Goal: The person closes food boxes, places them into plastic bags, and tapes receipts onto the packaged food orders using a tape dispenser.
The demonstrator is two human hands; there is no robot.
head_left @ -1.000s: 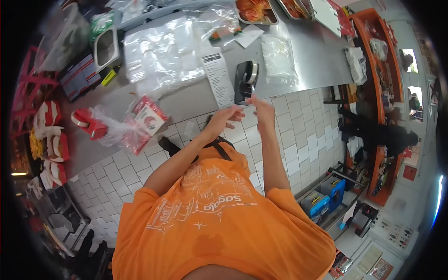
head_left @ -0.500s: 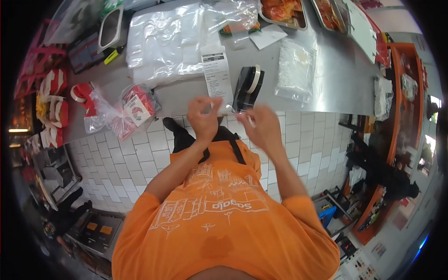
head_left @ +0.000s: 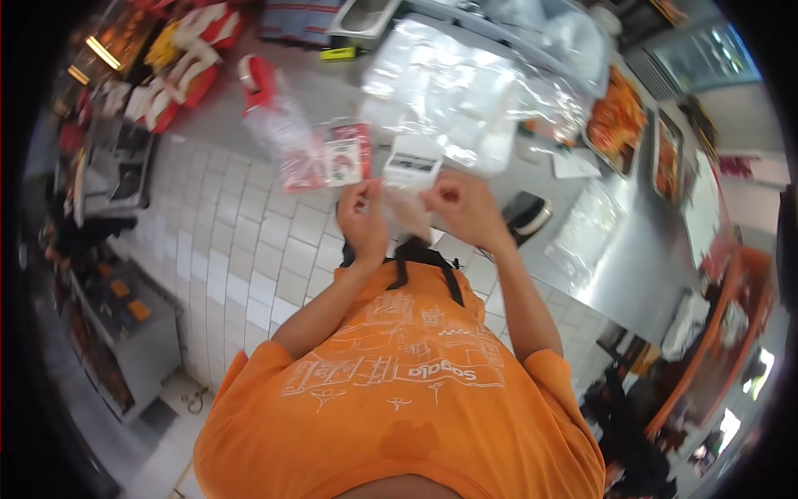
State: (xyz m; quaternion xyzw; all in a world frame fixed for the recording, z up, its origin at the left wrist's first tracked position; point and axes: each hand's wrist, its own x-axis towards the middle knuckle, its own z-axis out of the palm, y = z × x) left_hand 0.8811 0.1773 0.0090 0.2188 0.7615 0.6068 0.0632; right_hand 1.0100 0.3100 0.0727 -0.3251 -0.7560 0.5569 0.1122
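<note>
My left hand (head_left: pixel 363 220) is closed in a pinch just below and left of a printed receipt (head_left: pixel 413 169). To the receipt's right, my right hand (head_left: pixel 467 209) pinches too, fingertips turned toward the left. Between them seems to run a thin strip of clear tape, faint and blurred. The receipt's lower part is smeared by motion, and its top touches a stack of clear plastic bags (head_left: pixel 445 83). A black tape dispenser (head_left: pixel 528 214) stands right of my right hand. Left of the receipt lies a clear bag with red contents and a printed label (head_left: pixel 342 162).
A flat clear packet of white contents (head_left: pixel 586 233) lies on the steel counter (head_left: pixel 644 258). Metal trays of reddish-orange food (head_left: pixel 617 121) stand at the back right. A red tape dispenser (head_left: pixel 259 79) and a yellow highlighter (head_left: pixel 338 55) are on the left.
My view has turned and shifted left. Both hands have moved from beside the black tape dispenser to over the receipt, still pinched.
</note>
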